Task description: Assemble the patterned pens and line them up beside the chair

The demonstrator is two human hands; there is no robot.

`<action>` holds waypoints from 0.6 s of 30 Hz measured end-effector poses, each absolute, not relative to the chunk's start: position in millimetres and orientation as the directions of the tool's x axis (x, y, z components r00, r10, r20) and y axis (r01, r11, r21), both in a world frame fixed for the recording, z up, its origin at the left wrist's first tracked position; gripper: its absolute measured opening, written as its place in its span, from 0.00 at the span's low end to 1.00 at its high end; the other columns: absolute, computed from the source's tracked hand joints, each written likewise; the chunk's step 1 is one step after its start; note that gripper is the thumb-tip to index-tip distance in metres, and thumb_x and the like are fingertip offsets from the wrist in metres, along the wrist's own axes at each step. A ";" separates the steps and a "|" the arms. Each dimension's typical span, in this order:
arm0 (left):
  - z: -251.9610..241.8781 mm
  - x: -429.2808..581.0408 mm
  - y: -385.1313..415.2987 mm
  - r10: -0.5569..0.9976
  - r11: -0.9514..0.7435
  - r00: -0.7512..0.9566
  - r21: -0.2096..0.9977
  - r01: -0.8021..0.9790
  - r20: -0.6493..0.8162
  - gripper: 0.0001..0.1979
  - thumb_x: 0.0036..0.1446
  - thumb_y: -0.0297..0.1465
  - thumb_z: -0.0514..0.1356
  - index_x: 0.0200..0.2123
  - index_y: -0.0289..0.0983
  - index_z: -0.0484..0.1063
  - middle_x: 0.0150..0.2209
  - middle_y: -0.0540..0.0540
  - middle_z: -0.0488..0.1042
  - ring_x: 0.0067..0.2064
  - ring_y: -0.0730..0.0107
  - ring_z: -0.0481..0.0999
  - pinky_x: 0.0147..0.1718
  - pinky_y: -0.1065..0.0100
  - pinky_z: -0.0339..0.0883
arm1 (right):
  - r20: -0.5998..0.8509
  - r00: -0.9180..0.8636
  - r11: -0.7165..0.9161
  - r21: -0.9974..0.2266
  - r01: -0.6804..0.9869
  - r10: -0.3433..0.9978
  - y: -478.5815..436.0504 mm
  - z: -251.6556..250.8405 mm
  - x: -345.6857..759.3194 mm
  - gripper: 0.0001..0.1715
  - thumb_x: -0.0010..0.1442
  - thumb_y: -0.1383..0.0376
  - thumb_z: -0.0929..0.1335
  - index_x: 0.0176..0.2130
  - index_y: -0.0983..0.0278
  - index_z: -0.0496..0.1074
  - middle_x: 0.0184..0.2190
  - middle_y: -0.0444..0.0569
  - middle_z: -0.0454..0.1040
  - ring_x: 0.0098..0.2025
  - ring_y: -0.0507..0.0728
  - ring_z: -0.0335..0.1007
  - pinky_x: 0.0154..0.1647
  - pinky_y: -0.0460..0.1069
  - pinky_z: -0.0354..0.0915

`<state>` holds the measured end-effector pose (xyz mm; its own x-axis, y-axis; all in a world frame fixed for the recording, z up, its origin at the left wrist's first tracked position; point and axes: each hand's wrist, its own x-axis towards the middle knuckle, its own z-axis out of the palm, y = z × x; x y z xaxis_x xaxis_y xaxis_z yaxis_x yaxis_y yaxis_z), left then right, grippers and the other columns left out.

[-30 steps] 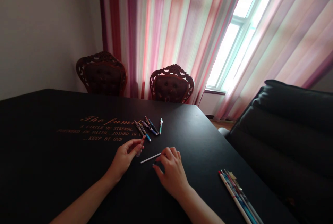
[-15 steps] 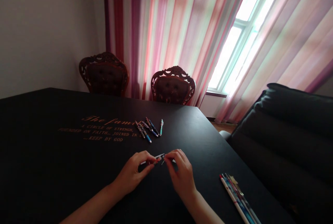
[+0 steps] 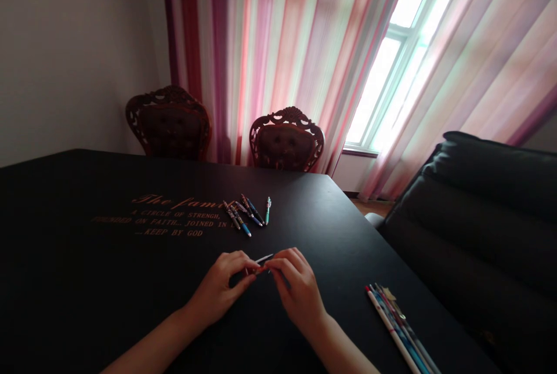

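My left hand (image 3: 224, 288) and my right hand (image 3: 298, 288) meet over the middle of a black table (image 3: 108, 281). Both pinch small pen parts at the fingertips. A thin white refill (image 3: 263, 258) sticks out between them, pointing up and to the right. The left fingers seem to grip a small pinkish pen piece; its shape is too small to make out. A cluster of several coloured pens (image 3: 246, 213) lies beyond the hands. A row of several long pens (image 3: 398, 327) lies at the right, near the table's edge.
The tabletop bears orange lettering (image 3: 169, 217) left of the pen cluster. Two carved dark chairs (image 3: 286, 145) stand at the far side before striped pink curtains (image 3: 278, 43). A black padded chair (image 3: 474, 211) is close on the right.
My left hand came down and right with its pink piece to meet my right hand. My right hand lifted the white refill off the table, and both hands now hold the parts together.
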<state>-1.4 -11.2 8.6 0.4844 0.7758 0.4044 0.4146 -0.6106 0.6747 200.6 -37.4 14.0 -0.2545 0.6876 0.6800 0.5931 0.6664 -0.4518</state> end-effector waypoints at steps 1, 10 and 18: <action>8.6 -1.2 -11.5 0.777 -0.610 0.482 0.675 0.414 0.405 0.07 0.61 0.29 0.60 0.42 0.43 0.75 0.37 0.50 0.77 0.40 0.66 0.74 0.42 0.65 0.61 | 0.677 -0.258 0.666 -0.450 0.595 0.689 -37.6 13.8 200.4 0.12 0.64 0.73 0.62 0.40 0.60 0.72 0.35 0.49 0.72 0.38 0.57 0.66 0.40 0.53 0.63; 12.0 -1.1 -12.0 0.791 -0.587 0.462 0.707 0.393 0.400 0.07 0.60 0.32 0.59 0.41 0.43 0.76 0.37 0.49 0.78 0.40 0.63 0.75 0.43 0.64 0.63 | 0.661 -0.256 0.644 -0.446 0.622 0.705 -36.7 15.1 199.8 0.14 0.64 0.72 0.62 0.46 0.60 0.71 0.37 0.49 0.73 0.39 0.58 0.66 0.42 0.55 0.64; -1.1 -1.5 2.4 0.940 -0.298 0.198 0.952 0.076 0.278 0.09 0.60 0.36 0.60 0.41 0.38 0.73 0.38 0.46 0.79 0.42 0.62 0.78 0.44 0.64 0.69 | 0.621 -0.235 0.545 -0.372 0.751 0.748 -25.3 7.5 196.8 0.10 0.61 0.71 0.66 0.40 0.58 0.75 0.34 0.48 0.71 0.40 0.59 0.64 0.42 0.55 0.63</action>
<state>-1.5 2.4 -1.1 0.1979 0.9399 0.2783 0.0763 -0.2978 0.9516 196.8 -25.3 7.5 -0.2355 0.7479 0.6206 0.7513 0.5451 -0.3719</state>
